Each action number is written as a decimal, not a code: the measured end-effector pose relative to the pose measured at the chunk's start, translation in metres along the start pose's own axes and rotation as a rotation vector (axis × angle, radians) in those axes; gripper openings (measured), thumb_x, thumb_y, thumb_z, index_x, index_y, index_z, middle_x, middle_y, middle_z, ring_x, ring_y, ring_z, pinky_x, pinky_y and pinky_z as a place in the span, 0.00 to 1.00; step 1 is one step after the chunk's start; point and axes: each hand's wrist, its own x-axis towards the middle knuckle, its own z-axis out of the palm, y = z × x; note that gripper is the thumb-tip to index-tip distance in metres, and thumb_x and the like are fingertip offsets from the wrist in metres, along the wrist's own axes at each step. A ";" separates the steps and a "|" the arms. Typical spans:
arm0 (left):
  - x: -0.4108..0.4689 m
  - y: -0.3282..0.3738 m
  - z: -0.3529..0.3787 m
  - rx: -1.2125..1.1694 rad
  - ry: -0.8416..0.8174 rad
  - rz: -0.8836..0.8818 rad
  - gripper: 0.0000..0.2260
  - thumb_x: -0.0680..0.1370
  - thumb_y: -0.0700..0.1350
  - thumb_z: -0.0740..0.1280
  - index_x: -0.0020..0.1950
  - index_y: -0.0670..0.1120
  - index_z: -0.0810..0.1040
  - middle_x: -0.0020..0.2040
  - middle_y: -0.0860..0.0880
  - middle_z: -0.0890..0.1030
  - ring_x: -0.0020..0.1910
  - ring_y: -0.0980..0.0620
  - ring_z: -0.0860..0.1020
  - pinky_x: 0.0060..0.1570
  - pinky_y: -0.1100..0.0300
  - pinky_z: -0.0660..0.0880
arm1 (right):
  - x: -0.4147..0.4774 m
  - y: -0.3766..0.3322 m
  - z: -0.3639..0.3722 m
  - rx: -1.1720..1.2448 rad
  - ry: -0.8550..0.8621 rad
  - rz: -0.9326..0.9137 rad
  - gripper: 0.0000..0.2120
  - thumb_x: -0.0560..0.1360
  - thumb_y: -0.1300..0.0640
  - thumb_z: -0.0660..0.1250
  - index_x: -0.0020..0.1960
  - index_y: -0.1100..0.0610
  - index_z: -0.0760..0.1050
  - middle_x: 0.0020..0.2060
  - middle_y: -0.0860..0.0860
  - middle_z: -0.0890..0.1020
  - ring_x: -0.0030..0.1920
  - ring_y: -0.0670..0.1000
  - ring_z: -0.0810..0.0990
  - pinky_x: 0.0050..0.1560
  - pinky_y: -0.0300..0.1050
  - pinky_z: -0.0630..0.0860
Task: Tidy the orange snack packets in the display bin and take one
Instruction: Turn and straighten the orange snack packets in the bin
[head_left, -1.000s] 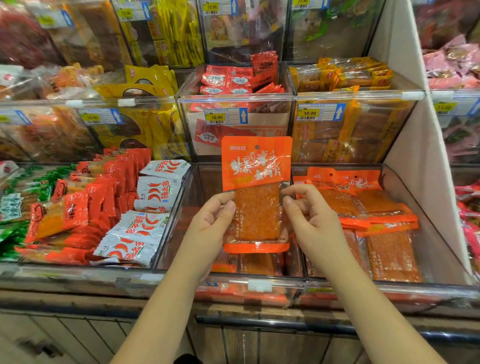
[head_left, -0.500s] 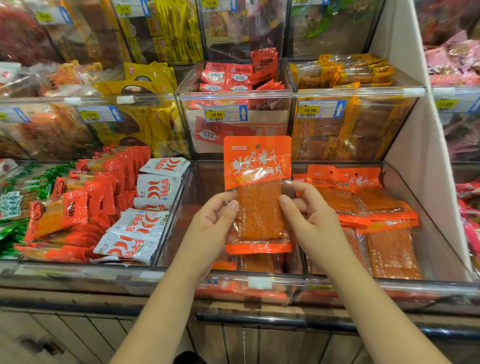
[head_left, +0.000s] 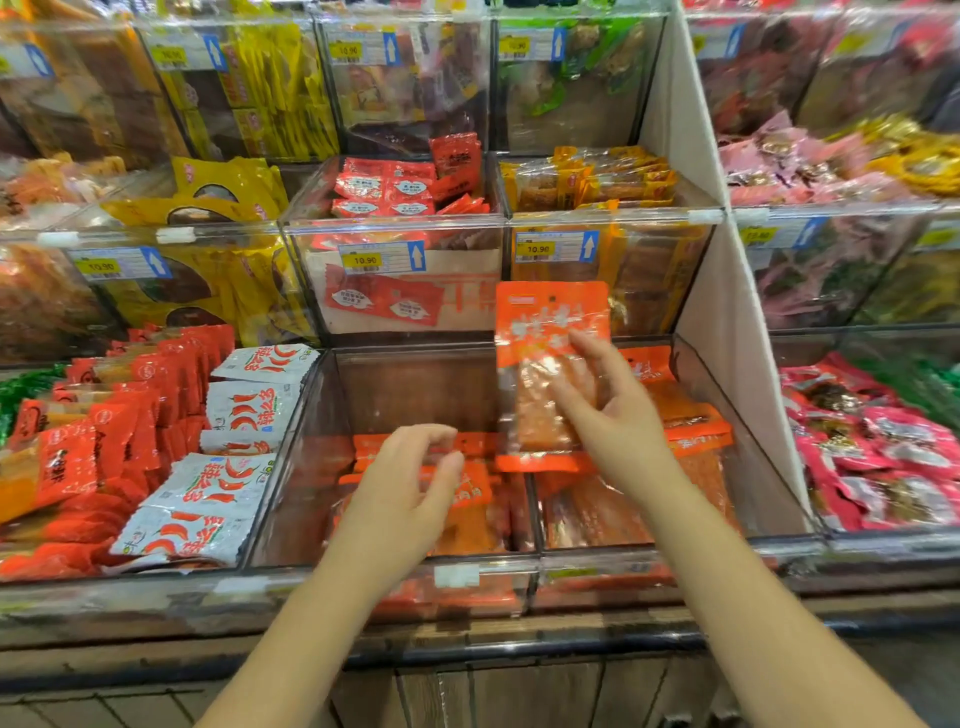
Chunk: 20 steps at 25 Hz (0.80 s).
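The right hand (head_left: 608, 410) grip pinches a flat orange plastic snack packet (head_left: 550, 322) to take it; the left hand (head_left: 405, 483) grip is spread, empty.

Just left of the left fingers (head_left: 431, 441) lie white chilli packs (head_left: 228, 457); further left red packs (head_left: 130, 415) stand in rows, with green packs (head_left: 21, 384) at the far edge. Above those fingers a clear bin (head_left: 395, 221) holds red sachets (head_left: 395, 187), with a 10.90 tag (head_left: 382, 258) on its front. Left of it sit yellow packs (head_left: 208, 197). Above the right fingers (head_left: 587, 353) hangs a second tag (head_left: 556, 247). Right of them rises a white divider (head_left: 717, 291), with pink packs (head_left: 883, 457) beyond it. Below both runs a wood front (head_left: 519, 691)
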 end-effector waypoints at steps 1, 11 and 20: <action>0.000 0.006 0.009 0.083 -0.037 0.078 0.17 0.83 0.53 0.64 0.70 0.52 0.73 0.66 0.56 0.74 0.66 0.62 0.72 0.66 0.56 0.72 | 0.011 0.006 -0.020 -0.055 0.039 0.047 0.23 0.77 0.51 0.72 0.70 0.38 0.72 0.67 0.40 0.77 0.68 0.42 0.75 0.70 0.47 0.73; -0.001 0.064 0.081 0.392 -0.413 -0.094 0.53 0.70 0.80 0.54 0.82 0.53 0.35 0.77 0.52 0.23 0.79 0.52 0.30 0.78 0.50 0.47 | 0.041 0.044 -0.071 -0.974 -0.079 0.306 0.38 0.73 0.27 0.62 0.72 0.53 0.73 0.76 0.60 0.64 0.74 0.63 0.67 0.74 0.57 0.66; -0.001 0.068 0.083 0.435 -0.422 -0.072 0.49 0.71 0.80 0.54 0.83 0.52 0.47 0.79 0.50 0.26 0.81 0.50 0.33 0.77 0.46 0.57 | 0.025 0.046 -0.065 -1.117 0.030 0.070 0.19 0.82 0.41 0.61 0.64 0.49 0.82 0.62 0.54 0.82 0.61 0.60 0.80 0.59 0.53 0.76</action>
